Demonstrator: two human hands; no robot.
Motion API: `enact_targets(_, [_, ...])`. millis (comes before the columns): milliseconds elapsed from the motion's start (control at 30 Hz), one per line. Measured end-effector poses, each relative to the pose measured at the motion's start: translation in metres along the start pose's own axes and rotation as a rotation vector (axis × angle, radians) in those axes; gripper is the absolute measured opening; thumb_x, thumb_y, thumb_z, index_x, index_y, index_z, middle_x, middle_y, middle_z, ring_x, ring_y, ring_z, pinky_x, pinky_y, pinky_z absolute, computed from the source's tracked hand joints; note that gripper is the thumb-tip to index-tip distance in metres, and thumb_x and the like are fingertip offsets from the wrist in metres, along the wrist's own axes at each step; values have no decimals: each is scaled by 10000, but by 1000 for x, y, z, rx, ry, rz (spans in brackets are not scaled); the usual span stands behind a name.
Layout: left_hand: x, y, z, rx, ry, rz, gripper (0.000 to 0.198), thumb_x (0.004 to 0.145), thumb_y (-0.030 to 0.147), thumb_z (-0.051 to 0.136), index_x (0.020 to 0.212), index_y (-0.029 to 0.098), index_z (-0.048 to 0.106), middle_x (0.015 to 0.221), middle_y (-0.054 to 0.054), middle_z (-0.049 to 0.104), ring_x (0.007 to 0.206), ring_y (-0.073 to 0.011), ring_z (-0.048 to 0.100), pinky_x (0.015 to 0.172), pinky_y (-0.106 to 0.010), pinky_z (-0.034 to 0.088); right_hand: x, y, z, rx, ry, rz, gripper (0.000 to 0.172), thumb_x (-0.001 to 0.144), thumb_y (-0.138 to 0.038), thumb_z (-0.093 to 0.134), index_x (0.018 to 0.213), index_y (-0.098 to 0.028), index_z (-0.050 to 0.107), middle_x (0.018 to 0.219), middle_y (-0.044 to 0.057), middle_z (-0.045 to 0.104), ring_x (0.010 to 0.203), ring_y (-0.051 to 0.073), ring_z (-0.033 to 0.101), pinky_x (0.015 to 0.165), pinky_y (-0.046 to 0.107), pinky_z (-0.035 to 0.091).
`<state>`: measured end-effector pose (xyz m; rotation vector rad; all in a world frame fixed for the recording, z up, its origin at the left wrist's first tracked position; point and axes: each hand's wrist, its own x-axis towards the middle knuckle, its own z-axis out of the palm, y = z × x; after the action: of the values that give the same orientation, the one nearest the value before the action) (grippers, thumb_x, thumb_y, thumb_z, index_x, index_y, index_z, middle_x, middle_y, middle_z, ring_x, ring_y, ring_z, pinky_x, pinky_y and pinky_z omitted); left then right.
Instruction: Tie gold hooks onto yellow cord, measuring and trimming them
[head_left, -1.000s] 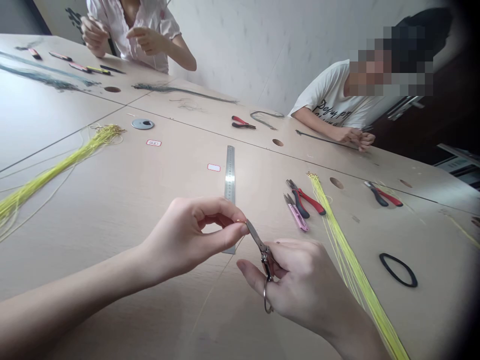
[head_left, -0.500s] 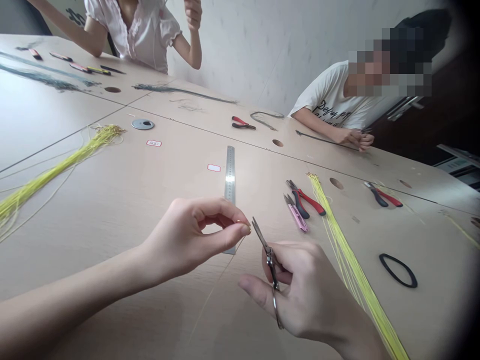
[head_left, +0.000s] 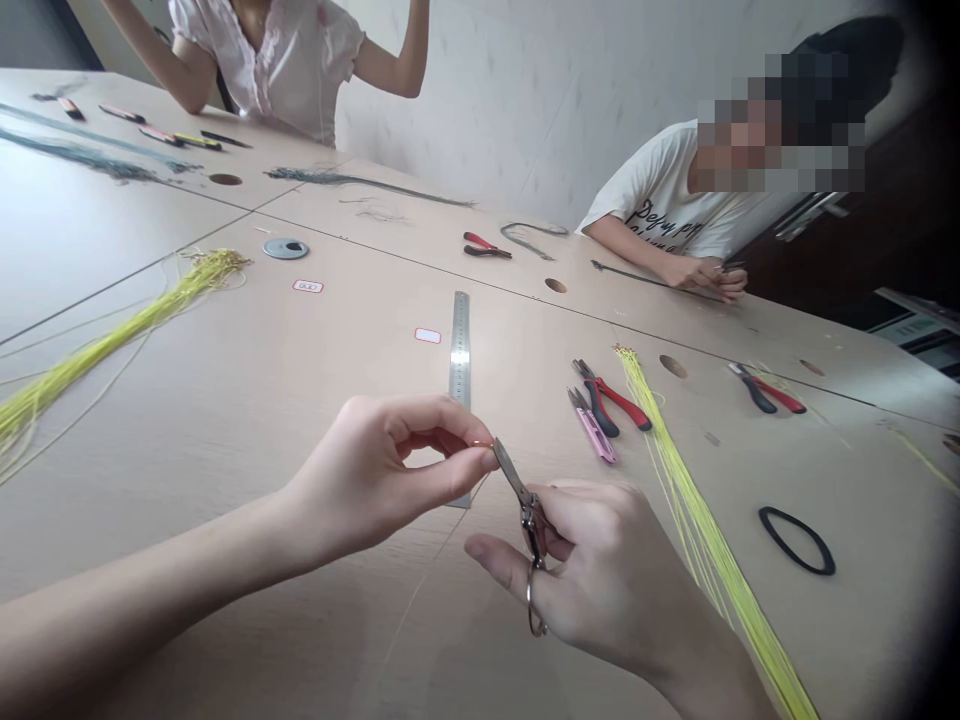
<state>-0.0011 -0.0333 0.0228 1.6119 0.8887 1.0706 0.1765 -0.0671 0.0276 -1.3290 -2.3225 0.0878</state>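
Between thumb and forefinger, my left hand [head_left: 405, 460] pinches the end of a thin yellow cord [head_left: 442, 560], which hangs down toward the table's near side. A tiny reddish-gold bit shows at those fingertips. My right hand [head_left: 600, 570] holds small metal scissors [head_left: 525, 505] by their loops. The blade tips are at my left fingertips and touch or nearly touch the cord's end; I cannot tell whether they cut it. Under my left hand lies a steel ruler [head_left: 460, 340], partly hidden.
Yellow cord bundles lie left [head_left: 127, 350] and right [head_left: 697, 520]. Beside the right one are red-black pliers [head_left: 611, 400] and pink thread snips [head_left: 592, 425]. A black ring-shaped band [head_left: 796, 541] lies at right. Two people sit across the table, one handling dark cord [head_left: 652, 280].
The scissors in my right hand have moved left and their blades have come together at my left fingertips. My left hand stays in place. The person across at left has raised their arms.
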Motion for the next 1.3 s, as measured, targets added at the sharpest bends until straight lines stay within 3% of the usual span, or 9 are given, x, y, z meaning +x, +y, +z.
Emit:
enact_targets(400, [0,0,0,27,6,-24,81,742,130,598,691,165,651,662,8,677,623,-96,617,600,-175,511,0,4,4,-9,55,-47,463,815,-354,570,430,-181,381,339,-57,396,310,54,333,366,226,228])
enact_targets(467, [0,0,-1,33,-8,-40,82,752,146,593,695,166,647,663,1,674,620,-106,616,584,-189,510,2,7,3,50,40,69,467,812,-408,572,440,-189,396,329,-61,398,299,56,346,345,214,237])
enact_targets(567, [0,0,-1,28,-38,-63,87,769,166,574,706,167,635,659,0,659,614,-109,608,566,-196,504,7,20,3,19,-51,353,418,758,-486,601,487,-203,456,344,-55,439,311,83,395,328,210,260])
enact_targets(667, [1,-1,-1,38,-34,-104,94,773,190,565,702,162,620,676,-6,652,636,-117,609,577,-203,502,15,39,8,-138,-174,575,215,778,-384,557,663,-203,540,494,-23,555,426,128,512,397,221,327])
enact_targets(767, [3,-5,-2,70,-27,-121,124,774,241,569,698,160,624,698,-16,658,668,-133,615,625,-226,501,22,52,14,-196,-236,672,108,790,-244,482,765,-187,571,640,23,617,573,169,597,472,237,359])
enact_targets(867, [5,-10,-2,117,-40,-144,170,784,302,568,712,167,641,710,-19,663,680,-145,616,636,-235,485,27,56,20,-215,-243,679,159,794,-240,474,732,-168,602,749,97,657,741,237,633,567,279,397])
enact_targets(1033, [8,-19,-3,167,-28,-186,209,783,353,561,733,186,677,715,-20,673,709,-166,621,639,-241,475,28,49,21,-203,-225,662,185,803,-209,500,937,-156,616,921,133,674,993,265,585,749,314,410])
enact_targets(1300, [11,-27,-4,238,-5,-159,234,781,387,557,795,221,721,737,-12,709,775,-195,656,714,-267,509,24,48,22,-136,-118,642,160,777,-76,531,870,-149,639,924,136,648,932,251,593,739,318,418])
